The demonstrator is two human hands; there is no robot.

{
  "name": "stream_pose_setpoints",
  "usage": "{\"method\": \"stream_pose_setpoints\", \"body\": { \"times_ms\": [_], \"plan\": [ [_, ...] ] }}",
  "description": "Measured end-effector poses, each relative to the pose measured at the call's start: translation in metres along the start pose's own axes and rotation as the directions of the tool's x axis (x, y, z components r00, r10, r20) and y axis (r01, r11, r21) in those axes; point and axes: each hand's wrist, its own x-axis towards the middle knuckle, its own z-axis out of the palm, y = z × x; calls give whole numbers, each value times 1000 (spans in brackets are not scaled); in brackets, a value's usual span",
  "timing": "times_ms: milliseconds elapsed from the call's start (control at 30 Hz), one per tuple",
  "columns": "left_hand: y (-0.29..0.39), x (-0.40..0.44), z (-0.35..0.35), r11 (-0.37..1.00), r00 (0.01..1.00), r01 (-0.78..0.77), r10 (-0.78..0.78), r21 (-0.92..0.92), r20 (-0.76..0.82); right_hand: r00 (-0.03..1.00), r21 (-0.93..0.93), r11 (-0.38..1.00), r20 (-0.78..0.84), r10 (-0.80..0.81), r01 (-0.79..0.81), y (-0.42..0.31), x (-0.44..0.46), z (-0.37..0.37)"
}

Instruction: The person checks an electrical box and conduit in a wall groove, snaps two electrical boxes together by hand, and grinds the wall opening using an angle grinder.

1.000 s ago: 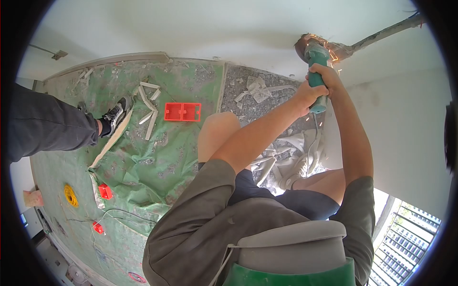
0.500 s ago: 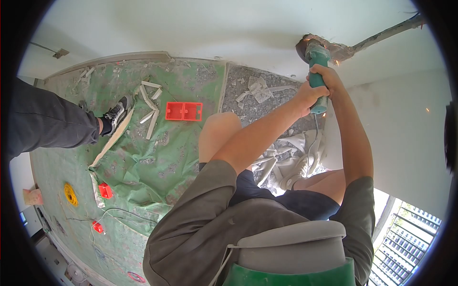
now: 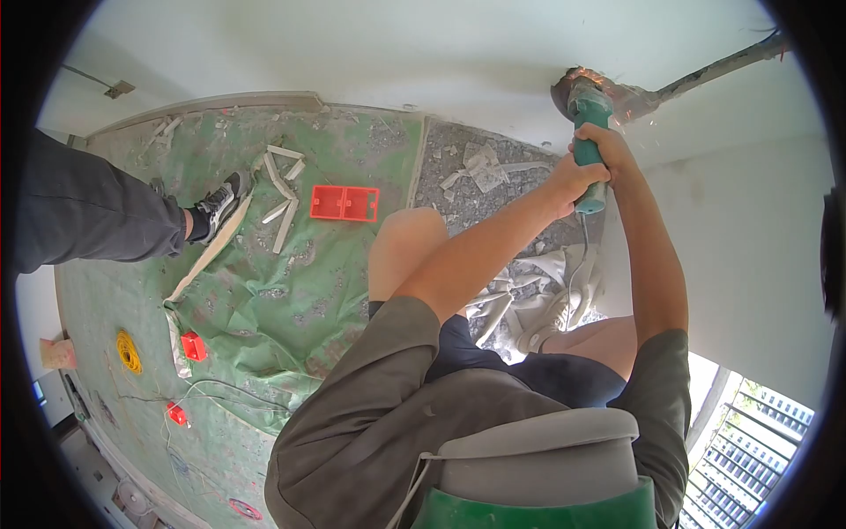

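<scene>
A green angle grinder (image 3: 591,141) is pressed to the white wall, held in both hands. My left hand (image 3: 575,182) wraps round the rear of its body, above the cord. Just ahead of it, my right hand (image 3: 606,148) grips the body from the other side. At the grinder's head the disc (image 3: 562,95) meets a rough, broken patch in the wall, and orange sparks (image 3: 589,74) fly there. From that patch a cut groove (image 3: 718,63) runs up to the right.
Another person's trousered leg (image 3: 97,207) and shoe stand at the left. On the green floor sheet (image 3: 264,326) lie a red double electrical box (image 3: 345,203), white strips (image 3: 280,181) and a yellow cable coil (image 3: 129,352). Rubble (image 3: 449,141) lies below the wall; the grinder's cord (image 3: 577,264) hangs down.
Sparks at the disc are brighter and more numerous. The view has shifted a little; the grinder stays at the same wall patch, and both hands keep their hold.
</scene>
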Motion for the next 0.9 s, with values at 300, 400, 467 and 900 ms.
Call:
{"method": "stream_pose_setpoints", "body": {
  "times_ms": [300, 400, 467, 900],
  "plan": [
    [1, -1, 4, 1000, 1000, 7, -8, 6, 23, 1000, 1, 1000, 7, -3, 3, 0, 0, -3],
    [0, 0, 3, 1000, 1000, 0, 0, 3, 13, 1000, -15, 1000, 3, -13, 13, 0, 0, -3],
    [-2, 3, 1, 1000, 1000, -6, 6, 4, 11, 1000, -23, 1000, 2, -17, 17, 0, -1, -3],
    [-2, 2, 3, 1000, 1000, -14, 15, 22, -23, 1000, 16, 1000, 9, -10, 10, 4, 5, -5]
  ]
}}
